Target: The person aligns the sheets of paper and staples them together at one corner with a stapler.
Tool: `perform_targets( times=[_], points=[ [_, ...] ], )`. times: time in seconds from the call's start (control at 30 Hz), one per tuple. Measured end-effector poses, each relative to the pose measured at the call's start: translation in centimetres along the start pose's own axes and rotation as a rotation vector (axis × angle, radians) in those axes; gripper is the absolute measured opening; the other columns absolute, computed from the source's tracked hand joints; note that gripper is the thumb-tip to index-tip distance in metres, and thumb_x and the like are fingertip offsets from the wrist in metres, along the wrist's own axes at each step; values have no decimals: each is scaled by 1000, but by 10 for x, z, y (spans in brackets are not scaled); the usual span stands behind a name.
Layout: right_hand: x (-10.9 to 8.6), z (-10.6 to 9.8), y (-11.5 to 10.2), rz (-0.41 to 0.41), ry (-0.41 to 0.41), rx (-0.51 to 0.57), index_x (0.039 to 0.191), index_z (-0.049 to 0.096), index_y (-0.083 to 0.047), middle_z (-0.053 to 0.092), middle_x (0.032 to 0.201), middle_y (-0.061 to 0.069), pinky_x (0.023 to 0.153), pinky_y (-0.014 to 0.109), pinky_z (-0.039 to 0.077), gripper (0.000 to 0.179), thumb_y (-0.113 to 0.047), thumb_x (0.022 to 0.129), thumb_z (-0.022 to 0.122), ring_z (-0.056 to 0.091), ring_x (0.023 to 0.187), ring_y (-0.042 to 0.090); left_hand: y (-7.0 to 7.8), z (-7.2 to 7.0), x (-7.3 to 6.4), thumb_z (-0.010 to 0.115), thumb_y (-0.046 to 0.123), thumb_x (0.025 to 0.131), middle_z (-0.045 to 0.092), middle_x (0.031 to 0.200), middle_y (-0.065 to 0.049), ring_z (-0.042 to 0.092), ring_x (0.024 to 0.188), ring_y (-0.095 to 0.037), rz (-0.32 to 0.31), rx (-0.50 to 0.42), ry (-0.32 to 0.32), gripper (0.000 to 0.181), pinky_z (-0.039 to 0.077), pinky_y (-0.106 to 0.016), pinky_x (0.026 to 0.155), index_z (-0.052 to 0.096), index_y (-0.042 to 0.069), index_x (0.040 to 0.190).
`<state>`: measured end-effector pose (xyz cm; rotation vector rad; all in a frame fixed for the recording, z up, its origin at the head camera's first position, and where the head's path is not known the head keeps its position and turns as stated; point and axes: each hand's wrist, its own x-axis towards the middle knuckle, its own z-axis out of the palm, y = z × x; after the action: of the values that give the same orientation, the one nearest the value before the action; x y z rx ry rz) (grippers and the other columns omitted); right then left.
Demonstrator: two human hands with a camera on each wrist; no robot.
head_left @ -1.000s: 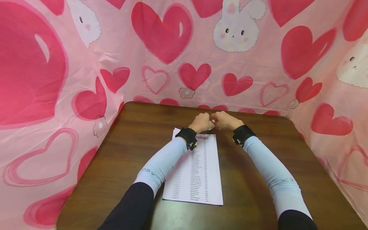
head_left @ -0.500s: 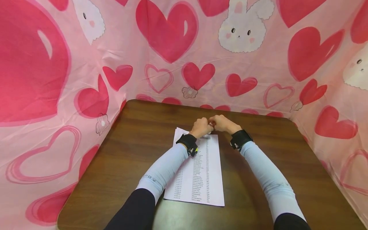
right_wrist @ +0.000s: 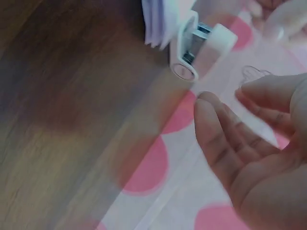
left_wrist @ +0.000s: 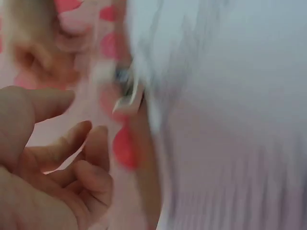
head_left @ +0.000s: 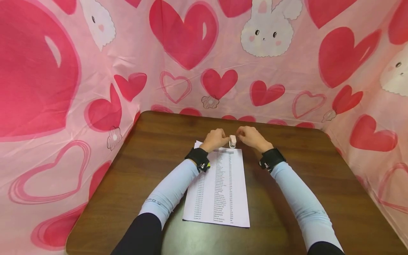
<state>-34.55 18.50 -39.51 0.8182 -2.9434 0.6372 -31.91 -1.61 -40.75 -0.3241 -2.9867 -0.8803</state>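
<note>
A small white and pink stapler point(head_left: 232, 141) stands at the far edge of a stack of printed sheets point(head_left: 218, 191). In the right wrist view the stapler point(right_wrist: 218, 48) shows its raised top arm and metal inside, right beside the sheets' edges point(right_wrist: 158, 21). Just left of it my left hand point(head_left: 215, 139) hovers over the paper's far end, and in the left wrist view the hand point(left_wrist: 53, 167) has loosely bent fingers with nothing between them. My right hand point(head_left: 251, 136) is off to the stapler's right; thumb and fingers point(right_wrist: 211, 129) are apart and hold nothing.
A brown wooden table point(head_left: 153, 159) carries the paper. Pink cloth point(head_left: 178, 53) with hearts and rabbits hangs around its back and sides. Black straps point(head_left: 272, 158) circle both wrists.
Both hands were together around the stapler at the paper's far edge. They have let go and drawn apart, left hand leftward, right hand rightward, and the stapler is now exposed between them.
</note>
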Motion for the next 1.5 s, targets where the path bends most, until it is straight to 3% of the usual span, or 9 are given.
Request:
perform_targets(
  times=[0.13, 0.27, 0.43, 0.53, 0.8, 0.93, 1.1, 1.3, 1.5],
  points=[
    [-21, -10, -1, 174, -66, 101, 110, 63, -3, 68, 83, 16, 57, 37, 56, 22, -19, 96, 58, 65, 60, 24, -26, -40, -12, 63, 38, 92, 63, 89, -4, 59, 82, -22, -62, 57, -6, 28, 46, -35, 66, 63, 9, 92],
    [-36, -9, -2, 315, -156, 203, 113, 57, -2, 67, 78, 17, 55, 39, 57, 27, -23, 97, 58, 66, 55, 25, -57, -68, -23, 60, 42, 93, 62, 76, -8, 63, 68, -25, -163, 98, -79, 35, 47, -33, 55, 62, 7, 88],
    [-42, 3, -2, 370, -189, 235, 110, 55, -2, 67, 74, 14, 52, 35, 56, 28, -26, 96, 60, 66, 52, 23, -82, -75, -33, 61, 46, 93, 64, 81, -12, 67, 61, -22, -271, -6, -230, 43, 55, -30, 53, 61, 3, 97],
    [-42, 10, -1, 366, -190, 235, 107, 54, -1, 66, 73, 13, 51, 34, 56, 27, -26, 97, 59, 65, 51, 21, -88, -72, -35, 64, 46, 91, 64, 85, -12, 67, 64, -21, -287, -76, -257, 46, 56, -31, 57, 61, 2, 104],
    [-45, 22, 2, 391, -150, 236, 117, 52, -5, 65, 73, 14, 47, 35, 54, 28, -22, 96, 57, 64, 48, 20, -85, -64, -28, 64, 38, 91, 65, 112, -14, 62, 93, -27, -94, 44, -209, 49, 54, -40, 79, 54, 7, 128],
    [-46, 28, 0, 349, -143, 169, 122, 53, -9, 63, 78, 14, 47, 32, 53, 30, -22, 95, 57, 61, 49, 20, -78, -56, -24, 66, 31, 90, 58, 126, -17, 53, 114, -33, -47, 151, -164, 46, 46, -50, 97, 57, 6, 127],
    [-43, 33, -2, 334, -136, 87, 114, 59, -10, 63, 82, 12, 48, 30, 51, 24, -23, 93, 60, 58, 52, 19, -55, -46, -21, 66, 24, 90, 60, 124, -16, 51, 116, -36, 87, 252, -129, 36, 43, -52, 98, 62, 7, 122],
    [-38, 35, -2, 331, -158, 54, 110, 60, -10, 63, 89, 13, 49, 29, 50, 24, -24, 92, 63, 57, 61, 21, -30, -28, -11, 65, 21, 93, 65, 121, -13, 55, 117, -33, 267, 304, -215, 34, 42, -44, 105, 63, 5, 123],
    [-31, 37, -2, 295, -161, 51, 107, 60, -9, 63, 99, 16, 49, 29, 49, 19, -20, 91, 63, 58, 63, 21, -18, -10, -7, 68, 31, 91, 60, 126, -10, 51, 119, -30, 227, 378, -315, 37, 44, -45, 102, 64, 11, 121]
  ],
)
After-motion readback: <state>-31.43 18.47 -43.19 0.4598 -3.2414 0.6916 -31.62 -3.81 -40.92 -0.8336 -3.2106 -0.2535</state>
